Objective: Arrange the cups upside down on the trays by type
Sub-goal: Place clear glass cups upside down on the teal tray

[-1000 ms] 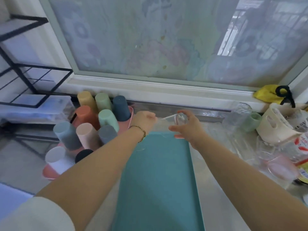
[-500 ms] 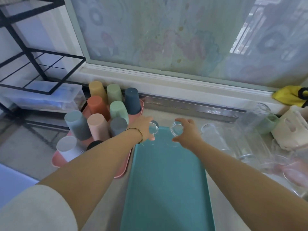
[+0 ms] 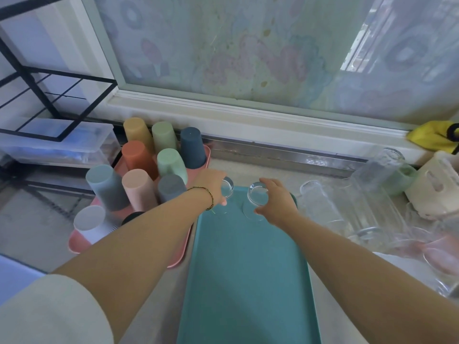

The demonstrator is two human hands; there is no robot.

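At the left edge of the bench, a pink tray [image 3: 79,244] is carrying coloured plastic cups [image 3: 139,157], all standing upside down in rows. Just beside it, the left hand [image 3: 211,184] is curling its fingers and thumb round the left glass [image 3: 227,188], which is pointing base up at the far left corner of the teal tray [image 3: 248,269], beyond the palm. The right hand [image 3: 278,202] is gripping the right glass [image 3: 257,194] the same way, thumb low and fingers over the top. This glass is sitting mouth down near the middle of the tray's far edge, to the left of the palm. The two glasses are standing close together but apart. Towards the bench's right edge, more clear glasses [image 3: 320,207] are lying on their sides.
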